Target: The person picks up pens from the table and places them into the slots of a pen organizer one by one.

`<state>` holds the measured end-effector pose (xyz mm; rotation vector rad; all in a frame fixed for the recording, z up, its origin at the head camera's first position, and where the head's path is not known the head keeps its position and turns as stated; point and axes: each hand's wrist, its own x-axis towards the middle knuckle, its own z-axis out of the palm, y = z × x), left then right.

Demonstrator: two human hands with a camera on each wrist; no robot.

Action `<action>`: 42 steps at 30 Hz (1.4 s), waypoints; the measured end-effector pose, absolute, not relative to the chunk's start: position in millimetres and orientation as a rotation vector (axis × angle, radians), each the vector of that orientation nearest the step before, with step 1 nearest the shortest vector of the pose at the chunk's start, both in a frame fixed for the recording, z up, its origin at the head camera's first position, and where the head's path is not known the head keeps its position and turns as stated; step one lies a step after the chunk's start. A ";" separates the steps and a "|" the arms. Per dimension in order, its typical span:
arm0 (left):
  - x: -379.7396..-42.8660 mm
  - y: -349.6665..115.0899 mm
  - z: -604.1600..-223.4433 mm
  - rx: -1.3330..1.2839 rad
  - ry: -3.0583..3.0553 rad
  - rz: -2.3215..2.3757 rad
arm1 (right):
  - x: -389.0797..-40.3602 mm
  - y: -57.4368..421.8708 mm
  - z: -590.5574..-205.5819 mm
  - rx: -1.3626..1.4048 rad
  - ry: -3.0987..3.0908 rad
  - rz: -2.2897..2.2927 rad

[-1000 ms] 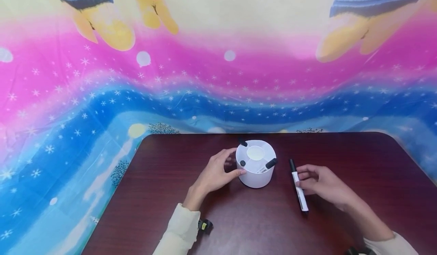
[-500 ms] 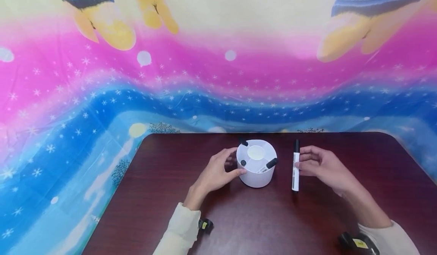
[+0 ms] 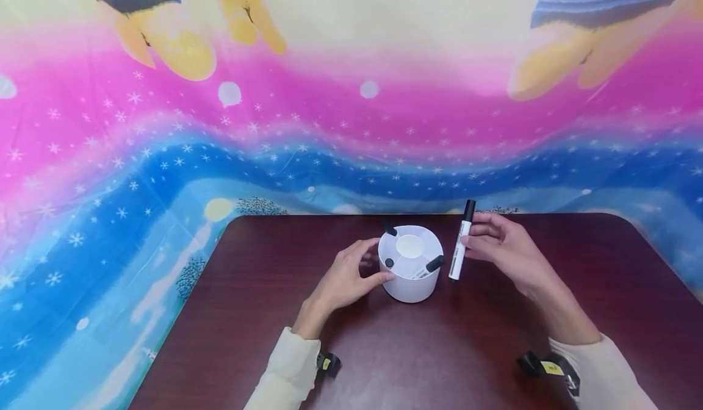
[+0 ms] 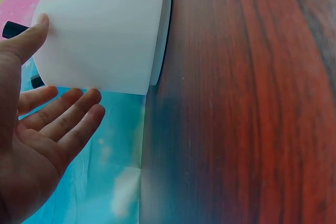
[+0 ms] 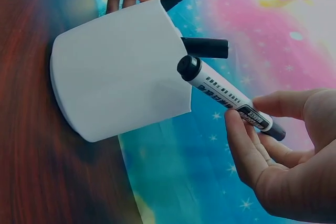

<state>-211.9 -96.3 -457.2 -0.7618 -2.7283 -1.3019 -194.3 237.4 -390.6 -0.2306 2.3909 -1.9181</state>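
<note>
A round white pen holder [image 3: 414,289] with compartments stands upright on the table. Three black-capped markers lean in it, one marker [image 3: 435,263] toward the right side. From the left, my left hand [image 3: 343,276] holds the holder lightly, thumb at the rim and fingers along the far side; in the left wrist view its fingers [image 4: 79,124] are only slightly bent. My right hand [image 3: 513,254] pinches a white whiteboard marker [image 3: 460,242] between thumb and fingertips. That marker is raised just right of the holder, black cap up, its lower end tilted toward the holder.
The dark reddish wooden table [image 3: 417,361] has rounded far corners. Behind it hangs a colourful cloth [image 3: 340,105] with pink and blue bands. Wrist cameras sit on both sleeves, such as the right wrist camera [image 3: 549,370].
My right hand has lifted the marker and carried it away from me and leftward, closer to the holder; its lower end now tips left. My left hand and the holder have stayed put.
</note>
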 end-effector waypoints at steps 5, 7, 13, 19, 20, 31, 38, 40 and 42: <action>-212.1 -95.1 -456.8 -0.763 -2.723 -1.302 | -197.8 235.6 -387.5 -0.250 2.375 -2.014; -212.4 -94.8 -456.8 -0.764 -2.722 -1.304 | -199.0 234.9 -386.8 -0.248 2.370 -2.052; -213.4 -94.3 -457.2 -0.763 -2.725 -1.295 | -201.1 229.6 -382.4 -0.193 2.411 -2.065; -214.3 -93.9 -457.3 -0.759 -2.735 -1.288 | -202.3 225.6 -380.8 -0.150 2.473 -2.050; -214.5 -93.9 -457.4 -0.757 -2.738 -1.287 | -202.3 224.9 -380.8 -0.142 2.466 -2.066; -214.1 -94.0 -457.2 -0.759 -2.735 -1.292 | -204.7 216.8 -388.4 -0.145 2.395 -2.136; -213.0 -95.2 -457.8 -0.739 -2.750 -1.277 | -209.2 211.6 -396.8 -0.158 2.432 -2.084; -212.4 -95.5 -458.3 -0.736 -2.752 -1.277 | -210.0 210.5 -399.4 -0.156 2.450 -2.060; -212.2 -95.5 -458.8 -0.738 -2.751 -1.280 | -211.1 209.9 -402.3 -0.160 2.460 -2.040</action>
